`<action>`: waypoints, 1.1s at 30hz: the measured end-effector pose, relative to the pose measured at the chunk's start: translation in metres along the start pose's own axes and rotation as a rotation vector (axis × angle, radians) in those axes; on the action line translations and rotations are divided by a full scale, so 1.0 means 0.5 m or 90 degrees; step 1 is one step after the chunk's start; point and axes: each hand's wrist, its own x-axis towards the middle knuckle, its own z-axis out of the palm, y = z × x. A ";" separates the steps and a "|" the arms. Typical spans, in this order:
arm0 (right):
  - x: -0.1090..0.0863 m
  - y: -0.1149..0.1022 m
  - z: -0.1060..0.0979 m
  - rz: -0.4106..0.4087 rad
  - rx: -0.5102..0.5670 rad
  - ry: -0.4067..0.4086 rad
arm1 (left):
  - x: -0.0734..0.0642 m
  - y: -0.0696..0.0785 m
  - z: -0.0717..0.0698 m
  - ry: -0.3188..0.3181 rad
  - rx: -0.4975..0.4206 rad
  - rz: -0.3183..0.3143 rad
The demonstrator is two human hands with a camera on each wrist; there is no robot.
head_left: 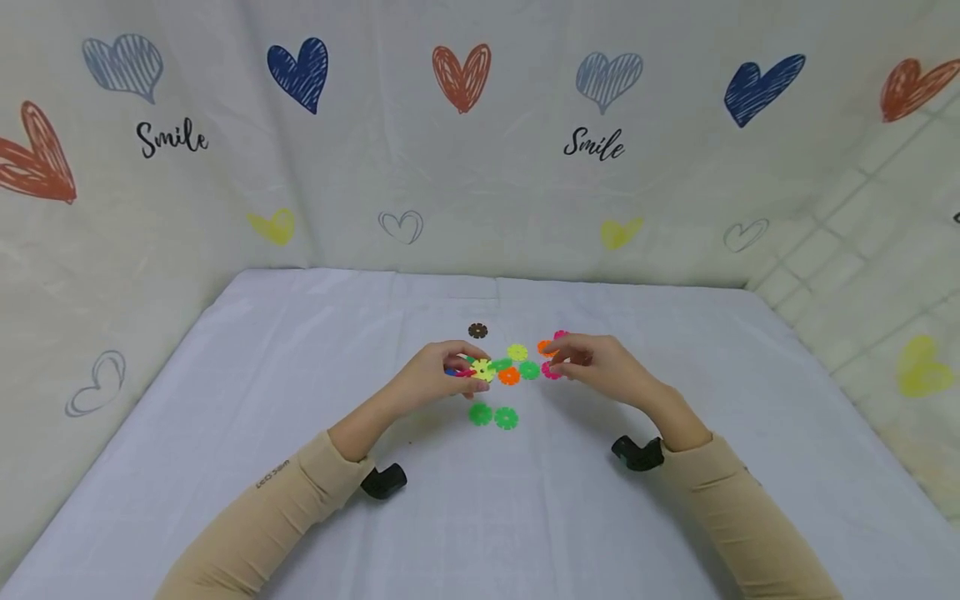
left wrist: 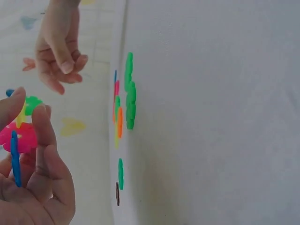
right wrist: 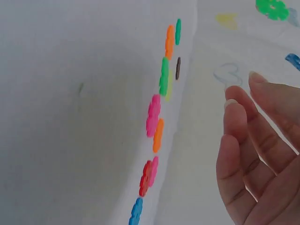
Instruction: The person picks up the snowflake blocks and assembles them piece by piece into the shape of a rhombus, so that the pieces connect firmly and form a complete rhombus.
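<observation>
While the left hand (head_left: 431, 375) pinches joined discs (head_left: 482, 371), right hand (head_left: 602, 365) — empty, loosely curled — near scattered discs (head_left: 529, 370)

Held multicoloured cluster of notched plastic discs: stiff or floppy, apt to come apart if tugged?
The cluster is probably light: its blue plastic disc looks thin edge-on. Likely stiff: the discs show no visible sag. It may pull apart if tugged, since they seem joined only near their edges.

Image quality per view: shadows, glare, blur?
Head: diffuse light, soft shadows on the tablecloth near the left hand and right hand, no strong glare. Left wrist: scene turned sideways, yellow heart on the backdrop looks soft. Right wrist: outlined heart looks soft, broad dim shadow on the tablecloth.
</observation>
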 end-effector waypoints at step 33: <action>0.026 0.134 -0.084 0.245 -0.075 -0.050 | -0.010 0.009 -0.007 0.002 -0.064 -0.027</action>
